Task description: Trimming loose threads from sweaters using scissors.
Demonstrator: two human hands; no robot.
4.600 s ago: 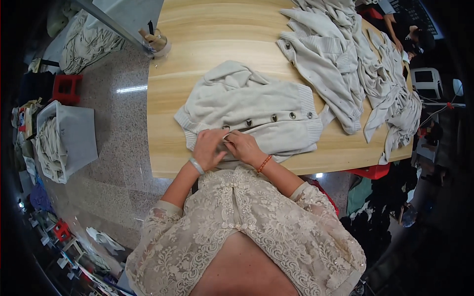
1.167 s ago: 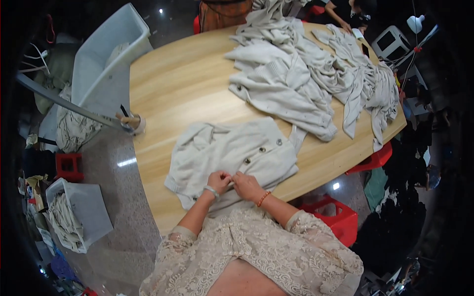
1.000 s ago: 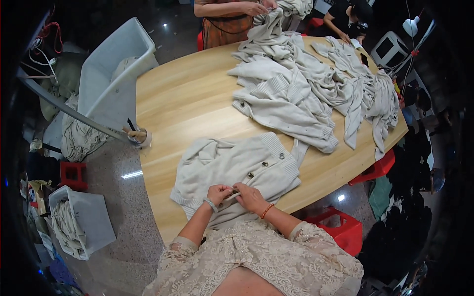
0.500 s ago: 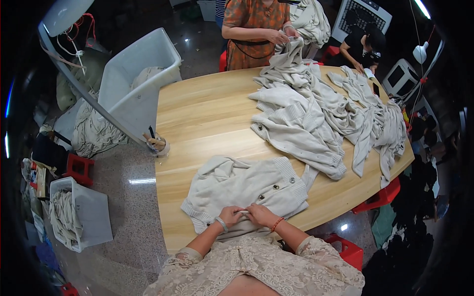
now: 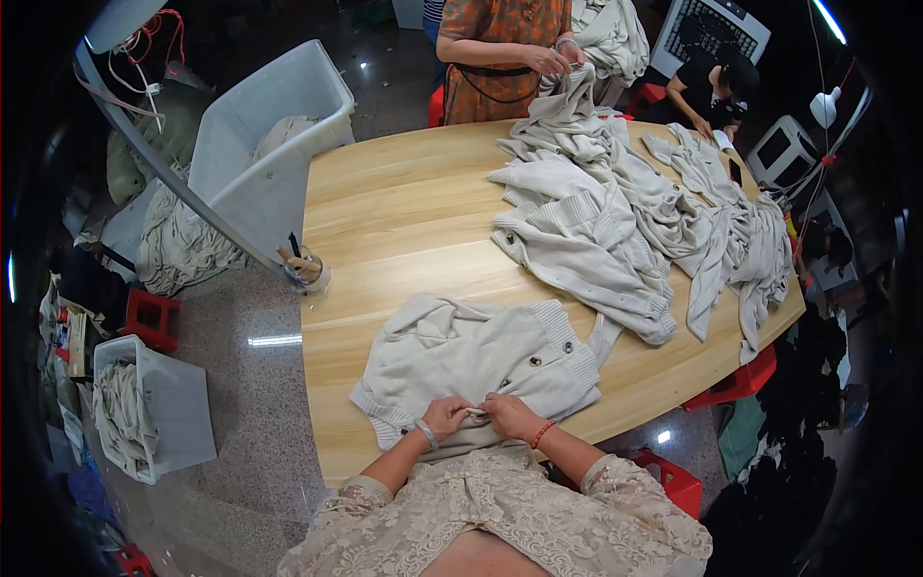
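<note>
cardigan: cream knit cardigan (image 5: 481, 361) with dark buttons and ribbed hem and cuffs, spread flat and a bit rumpled, stretching away from the fingertips across the near end of the table

left hand: left hand (image 5: 445, 417) has its fingers curled, pinching the cardigan's near edge right where it meets the other hand; pale band on the wrist

right hand: right hand (image 5: 512, 415) same deal, fingers pressed together on a small fold of knit, tips touching the left ones; orange bead bracelet on the wrist

table: long light wood table (image 5: 404, 221), bare boards beyond the cardigan, off to the left of the fingers

pile: big heap of the same cream knitwear (image 5: 625, 221) well past the fingers, toward the far right

other person: someone in an orange patterned top (image 5: 500, 43) at the far end, handling a garment

room: white plastic bins (image 5: 260, 154) with more knits far left of the hands, red stools (image 5: 149, 317), speckled grey floor
</note>
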